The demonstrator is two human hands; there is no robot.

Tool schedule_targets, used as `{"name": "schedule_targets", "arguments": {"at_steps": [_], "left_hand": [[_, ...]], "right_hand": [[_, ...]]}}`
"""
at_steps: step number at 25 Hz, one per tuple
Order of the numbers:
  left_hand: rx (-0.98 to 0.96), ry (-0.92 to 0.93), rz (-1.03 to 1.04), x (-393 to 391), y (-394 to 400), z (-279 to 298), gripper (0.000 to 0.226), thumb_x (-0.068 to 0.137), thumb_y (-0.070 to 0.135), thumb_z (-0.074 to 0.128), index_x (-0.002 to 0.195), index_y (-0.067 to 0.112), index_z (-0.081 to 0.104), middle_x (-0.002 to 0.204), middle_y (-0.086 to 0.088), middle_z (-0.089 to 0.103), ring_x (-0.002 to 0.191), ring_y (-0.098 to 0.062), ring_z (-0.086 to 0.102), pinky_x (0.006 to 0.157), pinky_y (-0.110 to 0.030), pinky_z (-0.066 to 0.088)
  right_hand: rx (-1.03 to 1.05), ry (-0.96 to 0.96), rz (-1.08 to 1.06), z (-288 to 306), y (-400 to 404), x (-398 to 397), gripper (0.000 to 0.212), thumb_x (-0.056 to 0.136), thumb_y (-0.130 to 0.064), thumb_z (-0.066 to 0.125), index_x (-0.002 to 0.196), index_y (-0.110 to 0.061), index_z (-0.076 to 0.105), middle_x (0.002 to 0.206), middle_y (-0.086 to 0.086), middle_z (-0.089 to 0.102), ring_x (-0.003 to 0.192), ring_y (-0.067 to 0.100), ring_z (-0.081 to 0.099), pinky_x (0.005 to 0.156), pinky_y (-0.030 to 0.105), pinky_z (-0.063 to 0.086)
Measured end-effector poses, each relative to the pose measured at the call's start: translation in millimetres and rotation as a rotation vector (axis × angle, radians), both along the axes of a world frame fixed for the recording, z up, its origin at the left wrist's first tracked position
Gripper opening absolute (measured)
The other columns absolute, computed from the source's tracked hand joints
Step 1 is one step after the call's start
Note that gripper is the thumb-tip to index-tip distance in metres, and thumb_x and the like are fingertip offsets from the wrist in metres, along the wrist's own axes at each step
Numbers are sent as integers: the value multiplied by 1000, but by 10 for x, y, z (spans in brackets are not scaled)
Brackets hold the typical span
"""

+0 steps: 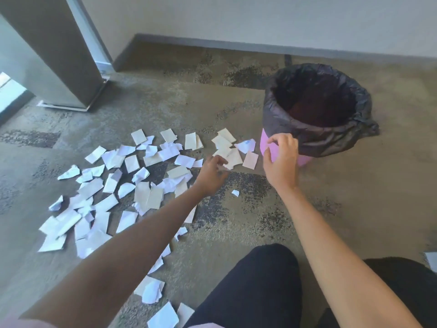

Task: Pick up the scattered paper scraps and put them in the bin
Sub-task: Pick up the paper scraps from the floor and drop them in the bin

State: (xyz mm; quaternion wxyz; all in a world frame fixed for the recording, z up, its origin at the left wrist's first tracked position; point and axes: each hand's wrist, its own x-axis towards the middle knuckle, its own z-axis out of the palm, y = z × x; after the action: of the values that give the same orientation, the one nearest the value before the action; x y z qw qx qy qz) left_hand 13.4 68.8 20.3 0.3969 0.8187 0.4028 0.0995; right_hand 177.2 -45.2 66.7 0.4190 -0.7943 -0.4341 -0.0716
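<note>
Many white and cream paper scraps [132,185] lie spread over the carpet, from the lower left up to the bin. The bin [274,150] is pink, lined with a black bag [331,136], and stands upright at the right; I see no paper inside it. My left hand [211,174] reaches into the scraps beside the bin, its fingertips pinched on the edge of a cream scrap [234,158]. My right hand [281,157] hovers in front of the bin's pink wall with curled, spread fingers and nothing in it. One small scrap [235,192] lies alone between my arms.
A grey door panel [59,55] stands at the upper left, with its foot on the carpet. The wall and dark skirting [236,43] run behind the bin. My knees in black trousers [255,285] are at the bottom. More scraps [151,291] lie near my left knee.
</note>
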Motion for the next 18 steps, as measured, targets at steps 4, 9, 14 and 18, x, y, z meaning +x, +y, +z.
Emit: {"name": "schedule_targets", "arguments": {"at_steps": [4, 9, 14, 18], "left_hand": [[-26, 118, -96, -710, -231, -301, 29, 85, 18, 67, 112, 10, 61, 111, -7, 54, 104, -21, 52, 93, -32, 43], [-15, 208, 65, -1833, -204, -604, 35, 78, 17, 74, 110, 10, 63, 114, -11, 56, 109, -27, 52, 95, -35, 42], [49, 331, 229, -2677, -477, -719, 50, 71, 18, 68, 119, 16, 55, 123, -11, 48, 111, -33, 46, 92, -46, 44], [71, 363, 58, -3055, -839, -767, 62, 64, 29, 58, 125, 22, 50, 133, -2, 42, 122, -26, 41, 101, -44, 40]], "right_hand": [[-237, 81, 284, -342, 137, -594, 14, 88, -7, 59, 99, -15, 55, 102, -2, 56, 98, 14, 49, 83, 33, 46], [-803, -7, 970, -802, 188, -1708, 15, 89, -19, 60, 104, -22, 56, 107, -4, 56, 103, 18, 54, 87, 40, 50], [-1087, -620, 1711, -1053, 141, -2749, 53, 72, -47, 78, 111, -20, 55, 110, 1, 59, 103, 23, 58, 82, 41, 51], [-1004, -858, 2110, -1262, -49, -3087, 90, 47, -60, 88, 119, -18, 53, 121, 4, 54, 107, 26, 56, 81, 41, 49]]}}
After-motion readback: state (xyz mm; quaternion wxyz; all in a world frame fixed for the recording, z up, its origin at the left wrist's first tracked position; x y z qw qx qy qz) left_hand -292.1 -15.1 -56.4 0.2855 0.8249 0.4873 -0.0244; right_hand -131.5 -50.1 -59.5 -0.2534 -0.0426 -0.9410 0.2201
